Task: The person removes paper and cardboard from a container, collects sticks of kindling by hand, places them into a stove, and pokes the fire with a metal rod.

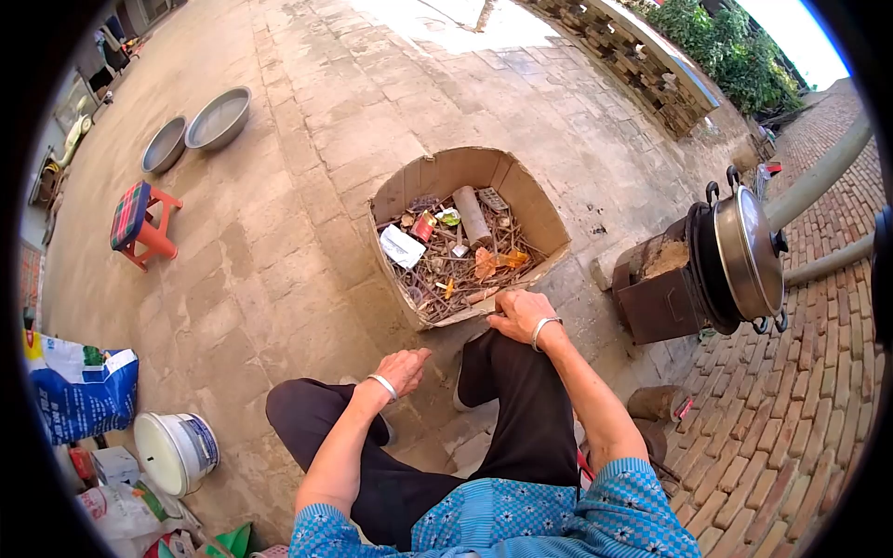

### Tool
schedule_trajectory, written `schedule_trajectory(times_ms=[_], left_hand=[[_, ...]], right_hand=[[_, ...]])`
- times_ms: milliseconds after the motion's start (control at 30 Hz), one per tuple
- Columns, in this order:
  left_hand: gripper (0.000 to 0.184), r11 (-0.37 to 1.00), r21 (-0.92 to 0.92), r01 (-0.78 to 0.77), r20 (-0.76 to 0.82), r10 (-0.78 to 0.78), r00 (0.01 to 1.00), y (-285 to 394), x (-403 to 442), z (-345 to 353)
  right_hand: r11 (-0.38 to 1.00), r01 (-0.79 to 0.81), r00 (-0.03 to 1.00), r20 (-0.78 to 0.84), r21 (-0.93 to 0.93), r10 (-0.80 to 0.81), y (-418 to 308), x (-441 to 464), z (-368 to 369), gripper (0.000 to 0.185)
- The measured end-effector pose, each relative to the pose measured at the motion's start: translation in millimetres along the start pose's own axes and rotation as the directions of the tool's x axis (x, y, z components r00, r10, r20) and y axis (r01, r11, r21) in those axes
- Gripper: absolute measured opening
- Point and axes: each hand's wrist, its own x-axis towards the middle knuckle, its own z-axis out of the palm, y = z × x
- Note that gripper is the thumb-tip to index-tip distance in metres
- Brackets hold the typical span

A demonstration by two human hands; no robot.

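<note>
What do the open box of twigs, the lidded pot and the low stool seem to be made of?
Box: likely cardboard, matte brown, judging by its creased walls and ragged edge.
Pot: probably stainless steel, silvery and shiny; its lid looks partly glass, being see-through.
Stool: apparently smooth orange-red plastic, moulded-looking; the plaid seat cover could be cloth or printed vinyl.

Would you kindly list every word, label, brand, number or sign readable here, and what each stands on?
No text reads clearly.
Blue-and-white bag: pale characters, too blurred to read.
White bucket: label print too small to read.
Red packet in the cardboard box: markings too small.
</note>
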Motion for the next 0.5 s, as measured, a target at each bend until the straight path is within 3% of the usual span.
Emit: schedule_trajectory(times_ms=[300, 500], left_hand=[[0.039, 0.996, 0.049, 0.081, 0.065, -0.084, 0.994, 5.9, 5.8, -3.5], [0.042, 0.999, 0.027, -0.021, -0.003, 0.021, 1.0, -5.9, 4.8, 6.4]], right_hand=[[1.0, -0.01, 1.0, -0.015, -0.014, 0.01, 7.5, 7.6, 8.4, 0.033], [0.999, 0.008, 1.0, -0.015, -0.043, -0.008, 6.0, 1.4, 3.1, 0.037]])
